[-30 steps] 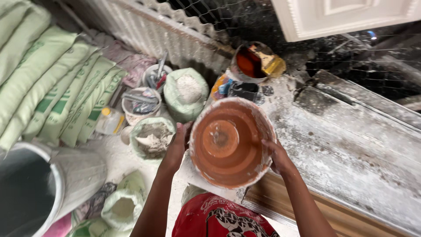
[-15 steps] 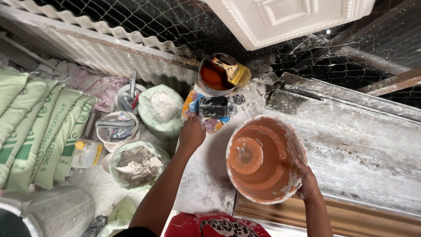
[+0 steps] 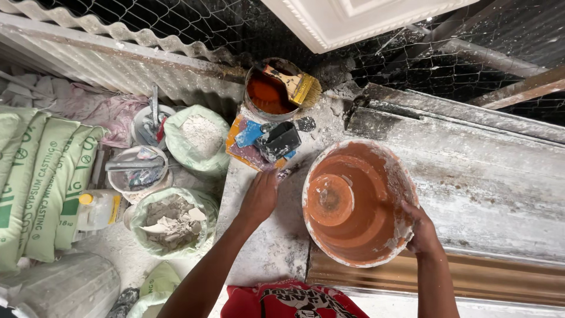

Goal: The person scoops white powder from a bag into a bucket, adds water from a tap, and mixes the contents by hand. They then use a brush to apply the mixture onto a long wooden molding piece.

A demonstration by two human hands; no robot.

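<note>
Right hand [image 3: 419, 231] grips the rim of the orange bowl [image 3: 358, 203], fingers curled; left hand [image 3: 259, 197] lies spread, palm-down, on the dusty worktop [image 3: 268, 253] beside it.

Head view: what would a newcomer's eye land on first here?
The big orange bowl, crusted white at the rim, sits mid-frame on the dusty slab, the right hand gripping its edge. The left hand lies flat beside it. Behind, a paint can carries a yellow brush.

Even daylight, soft shadows; sharp focus around left hand [image 3: 259, 197]; wide-angle bending at edges; dark mesh backdrop.
</note>
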